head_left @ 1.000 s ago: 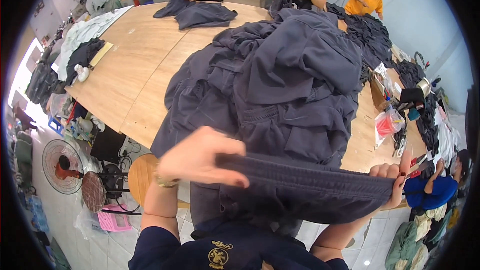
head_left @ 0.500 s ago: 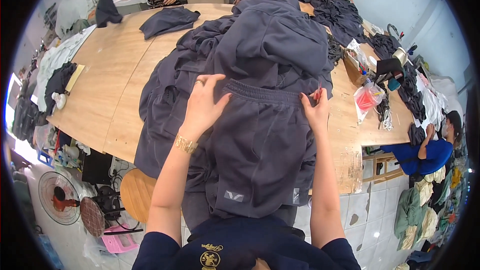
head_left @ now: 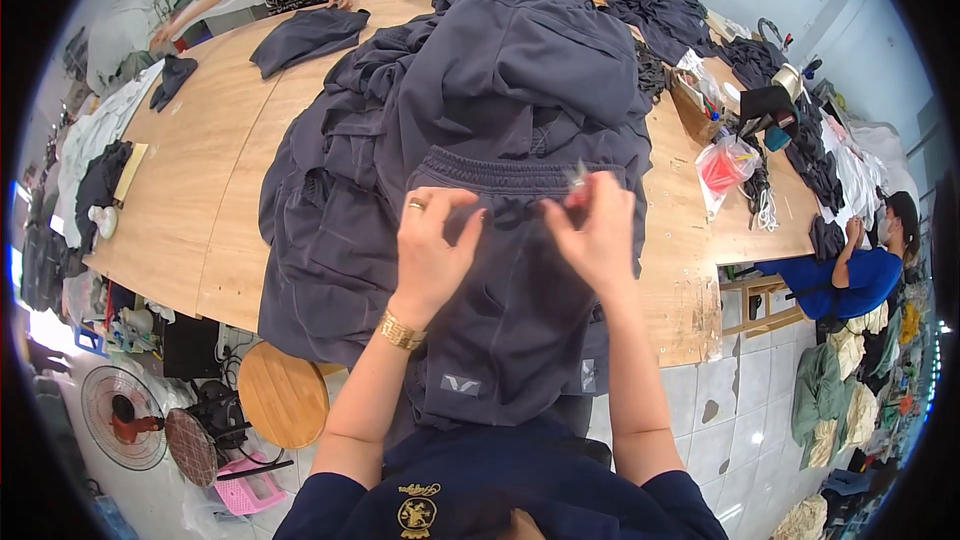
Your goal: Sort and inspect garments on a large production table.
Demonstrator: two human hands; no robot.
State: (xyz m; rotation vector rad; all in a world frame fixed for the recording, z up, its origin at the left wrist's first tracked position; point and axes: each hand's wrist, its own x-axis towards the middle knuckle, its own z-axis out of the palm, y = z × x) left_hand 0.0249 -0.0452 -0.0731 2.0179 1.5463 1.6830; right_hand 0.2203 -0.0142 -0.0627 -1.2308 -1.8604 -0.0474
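A pair of dark grey shorts (head_left: 500, 315) lies spread in front of me, with its gathered elastic waistband (head_left: 490, 178) away from me and a pale logo patch (head_left: 460, 384) near each leg hem. Over the shorts' left side, just below the waistband, is my left hand (head_left: 432, 252), open, its thumb and curved fingers apart with nothing between them. My right hand (head_left: 600, 235) is closed around small red-handled thread snips (head_left: 577, 198), blurred by motion, at the waistband's right part. Beyond both hands rises a large heap of dark grey garments (head_left: 520, 65).
The wooden table (head_left: 235, 160) curves around the heap. To the right stand an open box (head_left: 693, 105) and a plastic bag with red contents (head_left: 725, 168). Co-workers sit or stand at the far side and right. A round stool (head_left: 283, 395) and a fan (head_left: 123, 417) are lower left.
Both hands have left the waistband's ends and come closer together over the shorts. The snips moved left with my right hand. At far left, a co-worker's dark garment now lies on the table.
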